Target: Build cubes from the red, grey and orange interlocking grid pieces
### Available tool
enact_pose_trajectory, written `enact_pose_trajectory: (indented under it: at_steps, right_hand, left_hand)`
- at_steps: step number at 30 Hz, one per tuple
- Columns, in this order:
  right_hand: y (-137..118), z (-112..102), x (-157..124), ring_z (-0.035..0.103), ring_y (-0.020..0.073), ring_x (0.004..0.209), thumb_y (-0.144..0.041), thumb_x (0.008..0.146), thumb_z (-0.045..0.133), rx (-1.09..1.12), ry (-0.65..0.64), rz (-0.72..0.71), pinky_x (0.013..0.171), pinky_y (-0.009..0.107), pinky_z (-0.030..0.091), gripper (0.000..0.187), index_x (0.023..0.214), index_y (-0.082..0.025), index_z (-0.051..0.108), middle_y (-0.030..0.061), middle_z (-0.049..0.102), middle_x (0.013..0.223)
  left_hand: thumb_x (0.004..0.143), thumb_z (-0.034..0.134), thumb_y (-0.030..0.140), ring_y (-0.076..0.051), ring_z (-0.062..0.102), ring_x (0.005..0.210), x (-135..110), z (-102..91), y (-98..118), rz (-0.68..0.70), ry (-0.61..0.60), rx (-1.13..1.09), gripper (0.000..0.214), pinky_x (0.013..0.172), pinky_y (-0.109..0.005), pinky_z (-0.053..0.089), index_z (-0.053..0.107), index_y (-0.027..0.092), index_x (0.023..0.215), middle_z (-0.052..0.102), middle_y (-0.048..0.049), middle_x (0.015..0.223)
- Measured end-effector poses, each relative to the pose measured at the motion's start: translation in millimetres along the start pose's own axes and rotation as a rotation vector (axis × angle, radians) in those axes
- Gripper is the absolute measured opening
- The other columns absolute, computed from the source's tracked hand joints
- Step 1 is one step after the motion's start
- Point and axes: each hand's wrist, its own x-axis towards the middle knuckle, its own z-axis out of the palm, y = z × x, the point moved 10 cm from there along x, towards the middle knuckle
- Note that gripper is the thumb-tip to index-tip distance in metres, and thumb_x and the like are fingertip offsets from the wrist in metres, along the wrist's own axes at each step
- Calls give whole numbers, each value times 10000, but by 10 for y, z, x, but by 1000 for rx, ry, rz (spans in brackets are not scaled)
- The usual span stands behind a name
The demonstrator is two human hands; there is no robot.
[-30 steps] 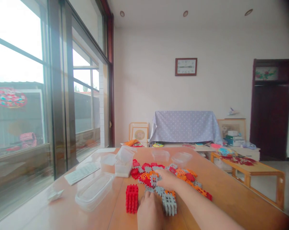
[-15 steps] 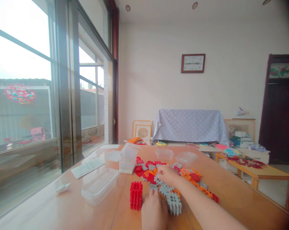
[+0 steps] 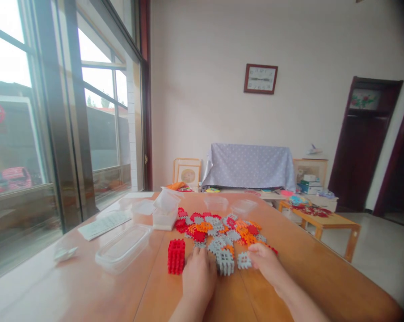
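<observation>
My left hand [image 3: 199,272] rests palm down on the table, its fingers pointing forward, between two stacks. On its left stands an upright stack of red lattice building pieces [image 3: 176,256]. A stack of grey lattice pieces [image 3: 225,262] is close against its right side; whether the thumb touches it is hidden. Between thumb and fingers of my right hand [image 3: 265,260] is a single grey lattice piece [image 3: 244,260], just right of the grey stack. Beyond both hands spreads a loose pile of red, orange and grey pieces [image 3: 218,227].
On the left of the wooden table [image 3: 155,295] lie a clear plastic lid [image 3: 123,248], a printed sheet [image 3: 104,225] and a crumpled wrapper [image 3: 65,254]. A white translucent box [image 3: 164,220] stands behind the red stack. Two clear containers [image 3: 216,203] sit at the far edge.
My right hand has come back from the pile toward the right of the grey stack, now with a grey piece in it. My left hand stays between the stacks. The view has turned rightward.
</observation>
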Motion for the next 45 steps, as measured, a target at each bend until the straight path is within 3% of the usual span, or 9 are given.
enact_pose_trajectory:
  at_steps: [3,6,9,13,18,22,29,34,45]
  right_hand:
    - [140,-172,-76,676,244,813,-493,769,576,-108,34,20,727,351,506,401,1030,-194,634,71,714,869]
    - [-14,-278,-142,639,281,1082,-464,737,660,-262,35,-82,944,401,482,501,1172,-214,644,105,689,1164]
    - [-193,-177,-248,550,298,1253,-379,704,715,-322,-90,-202,1069,434,411,636,1315,-250,598,102,603,1354]
    - [-252,-54,-336,601,301,1168,-303,688,722,-376,-159,-279,1051,440,431,538,1221,-256,668,91,671,1244]
    - [-309,-78,-277,623,295,1146,-288,707,691,-300,-111,-284,1042,447,455,458,1160,-222,683,92,695,1207]
    - [-616,-22,-291,578,289,1242,-294,757,657,-150,-147,-300,1079,461,433,521,1272,-227,619,96,647,1322]
    - [-1074,408,-389,562,268,1276,-190,732,629,-195,-305,-382,1088,454,429,578,1305,-260,602,77,643,1330]
    - [-1072,574,-410,570,253,1269,-153,714,616,-177,-367,-397,1102,413,430,619,1325,-248,596,76,627,1348]
    - [-997,513,-396,513,263,1326,-241,777,624,-180,-345,-351,1139,434,382,546,1323,-264,600,60,598,1399]
  left_hand:
    - [928,399,326,-224,603,956,-3,-10,-2,-10,-7,-18,196,718,-300,408,572,236,952,603,-65,1072]
    - [932,390,320,-219,601,955,-12,-23,2,-9,-4,-30,201,714,-297,404,571,237,958,598,-65,1058]
    - [915,413,306,-222,604,951,-18,-24,-5,-7,7,-35,177,699,-301,400,571,239,961,597,-62,1060]
    - [901,422,271,-214,609,928,-10,-19,-15,1,27,-42,157,686,-293,390,567,243,954,608,-49,1036]
    - [891,436,251,-203,612,931,0,-14,-22,-5,19,-47,147,678,-281,385,564,245,965,615,-45,1065]
    - [886,447,266,-204,615,909,-4,-23,-24,-13,28,-68,133,653,-281,368,563,249,949,617,-37,1054]
    - [911,452,327,-197,619,902,-6,-3,-37,-20,47,-99,132,649,-274,361,559,252,930,620,-32,1028]
    - [912,463,328,-193,625,912,-8,-6,-35,-21,47,-79,127,670,-270,377,556,244,937,624,-36,1026]
    - [934,448,370,-220,621,1034,-53,-85,23,-34,-43,-49,199,754,-288,435,576,240,1012,629,-53,1109]
